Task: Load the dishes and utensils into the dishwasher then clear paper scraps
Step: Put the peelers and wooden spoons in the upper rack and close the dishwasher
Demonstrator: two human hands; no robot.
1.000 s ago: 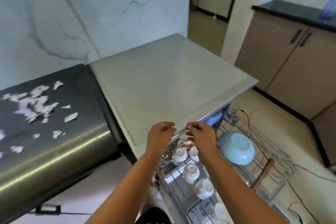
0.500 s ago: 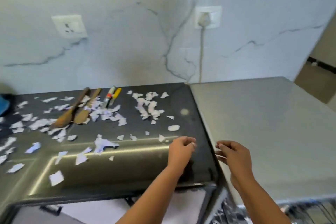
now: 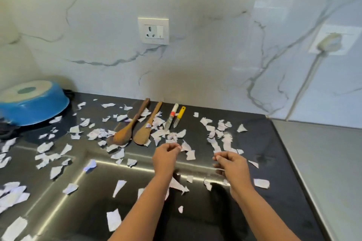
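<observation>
The left hand (image 3: pixel 166 157) and right hand (image 3: pixel 232 168) hover above the dark surface (image 3: pixel 274 162), apart from each other. Both have loosely curled fingers and no object is visible in either. The utensils to be loaded lie in a row near the wall, beyond the hands: a wooden spoon (image 3: pixel 127 129), a wooden spatula (image 3: pixel 147 127), a knife with a red and white handle (image 3: pixel 171 116) and a knife with a yellow handle (image 3: pixel 179 116). Each long axis runs from near-left to far-right, with the working end toward the person and the handle toward the wall. The row lies ahead and slightly left of the left hand, which is the nearer one; the spatula blade is closest to it. The right hand is well to the right of the row. A pick-up probably calls for a forward reach with the left hand. Paper scraps (image 3: pixel 191 155) are scattered across the whole surface, some touching or overlapping the spoon, the spatula and the knife blades, so the blade shapes are hard to make out. A blue pot (image 3: pixel 33 101) lies upside down at the far left, cut off by the frame edge. The dishwasher racks are not in view; only a grey panel (image 3: pixel 323 162) adjoins the surface on the right. The wall plug (image 3: pixel 331 42) above it is blurred.
</observation>
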